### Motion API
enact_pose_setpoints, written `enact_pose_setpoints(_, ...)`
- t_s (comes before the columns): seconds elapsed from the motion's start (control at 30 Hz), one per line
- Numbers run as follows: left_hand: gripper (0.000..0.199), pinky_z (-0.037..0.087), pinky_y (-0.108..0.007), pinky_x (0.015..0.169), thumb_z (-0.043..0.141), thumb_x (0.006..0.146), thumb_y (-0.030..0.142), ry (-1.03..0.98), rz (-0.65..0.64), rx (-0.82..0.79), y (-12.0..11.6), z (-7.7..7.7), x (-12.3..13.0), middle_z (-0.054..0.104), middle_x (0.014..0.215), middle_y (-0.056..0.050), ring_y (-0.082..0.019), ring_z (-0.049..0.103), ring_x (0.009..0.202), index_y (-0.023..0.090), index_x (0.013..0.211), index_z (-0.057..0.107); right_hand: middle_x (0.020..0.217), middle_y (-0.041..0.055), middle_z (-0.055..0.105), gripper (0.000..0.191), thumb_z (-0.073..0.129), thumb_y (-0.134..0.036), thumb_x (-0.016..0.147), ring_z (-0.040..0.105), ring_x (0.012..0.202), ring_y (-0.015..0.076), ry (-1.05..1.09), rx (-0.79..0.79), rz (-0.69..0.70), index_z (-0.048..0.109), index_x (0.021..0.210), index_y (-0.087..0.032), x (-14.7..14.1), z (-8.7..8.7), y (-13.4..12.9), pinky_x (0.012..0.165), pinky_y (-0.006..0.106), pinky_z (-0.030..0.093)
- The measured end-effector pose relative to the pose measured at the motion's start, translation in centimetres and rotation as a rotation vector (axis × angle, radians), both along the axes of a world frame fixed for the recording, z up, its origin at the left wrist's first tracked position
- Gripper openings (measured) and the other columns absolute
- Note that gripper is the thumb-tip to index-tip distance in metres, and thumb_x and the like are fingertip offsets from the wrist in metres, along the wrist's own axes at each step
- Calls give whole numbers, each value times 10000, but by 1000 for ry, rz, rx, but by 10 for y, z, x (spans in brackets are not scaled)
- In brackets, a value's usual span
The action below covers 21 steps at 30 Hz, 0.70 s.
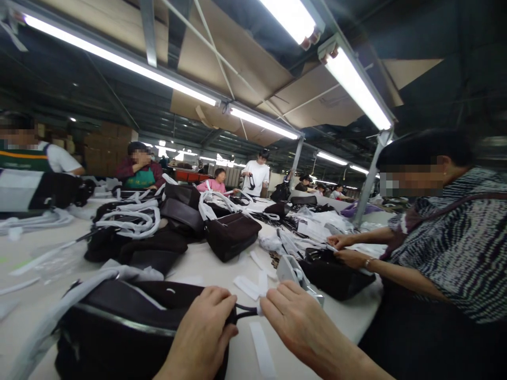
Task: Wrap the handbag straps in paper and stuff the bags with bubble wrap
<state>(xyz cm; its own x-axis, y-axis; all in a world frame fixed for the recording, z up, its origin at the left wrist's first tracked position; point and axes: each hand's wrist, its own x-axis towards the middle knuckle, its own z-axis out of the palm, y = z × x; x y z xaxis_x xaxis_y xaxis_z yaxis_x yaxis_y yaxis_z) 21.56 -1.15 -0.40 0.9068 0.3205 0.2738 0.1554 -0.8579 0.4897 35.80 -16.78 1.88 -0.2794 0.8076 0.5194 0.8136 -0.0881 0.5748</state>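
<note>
A black handbag (119, 332) with a silvery zip line lies in front of me, its strap (43, 338) wrapped in white padding across the left side. My left hand (208, 327) is closed on the bag's right end. From that end a thin dark cord loop (247, 311) runs to my right hand (295, 319). The right hand's fingers are closed around the loop's far end, where a bit of white wrapping shows. Its fingertips are partly hidden. Just beyond the right hand stands a grey tape dispenser (291, 269). Below the loop lies a white paper strip (262, 349).
Several black bags with white-wrapped straps are heaped ahead, including a dark handbag (233, 235). More white strips (249, 287) lie on the pale table (51, 316). At the right, a co-worker (447, 237) handles another black bag (336, 274). Other people sit and stand farther back.
</note>
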Motion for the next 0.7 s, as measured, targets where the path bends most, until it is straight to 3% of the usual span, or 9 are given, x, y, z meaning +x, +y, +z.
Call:
enact_pose_setpoints(0.23, 241, 456, -385, 968, 567, 856, 69, -85, -6, 63, -2, -7, 2, 675, 1074, -49, -242, 566, 1073, 216, 995, 699, 767, 20, 614, 187, 603, -32, 782, 535, 642, 215, 47, -31, -46, 569, 912, -162, -3, -15, 5, 630, 350, 364)
enact_pose_setpoints(0.33, 209, 462, -378, 956, 556, 871, 75, -114, -6, 81, -2, -11, 3, 683, 1045, -45, -237, 578, 1051, 213, 955, 689, 809, 43, 652, 337, 598, -20, 778, 583, 663, 221, 69, -52, -49, 585, 1105, -96, -12, -29, 15, 640, 357, 428)
enact_pose_setpoints(0.43, 198, 451, -401, 972, 555, 880, 76, -119, -8, 63, -2, -13, 3, 686, 1062, -47, -247, 574, 1064, 202, 968, 680, 924, 121, 694, 556, 559, 9, 752, 649, 750, 268, 179, -117, -152, 509, 1306, -7, -21, -37, 25, 689, 393, 505)
enact_pose_setpoints(0.5, 222, 447, -409, 976, 555, 869, 54, -120, -18, 36, 0, -14, 3, 685, 1076, -45, -250, 571, 1072, 197, 991, 673, 1139, 232, 665, 712, 545, -14, 744, 666, 954, 330, 380, -252, -201, 374, 1432, 56, -27, -31, 31, 812, 435, 540)
enact_pose_setpoints(0.57, 252, 455, -403, 958, 558, 844, 26, -126, -22, 14, 2, -16, 3, 681, 1071, -47, -248, 574, 1056, 191, 1004, 664, 1370, 302, 529, 879, 544, -42, 724, 571, 1216, 356, 692, -404, -209, 184, 1518, 74, -32, -16, 38, 994, 447, 492)
enact_pose_setpoints(0.63, 258, 467, -398, 932, 577, 835, 29, -137, -26, 21, 5, -17, 3, 677, 1066, -55, -250, 579, 1030, 183, 1027, 654, 1462, 287, 450, 1025, 560, -61, 699, 481, 1335, 330, 1036, -518, -227, -1, 1553, 25, -35, 4, 47, 1069, 421, 442)
enact_pose_setpoints(0.7, 238, 473, -408, 916, 609, 860, 76, -145, -48, 53, 7, -18, 3, 676, 1072, -72, -260, 581, 1018, 171, 1076, 644, 1375, 232, 559, 1140, 583, -64, 671, 566, 1241, 294, 1328, -603, -278, -151, 1544, -42, -35, 20, 59, 980, 382, 499)
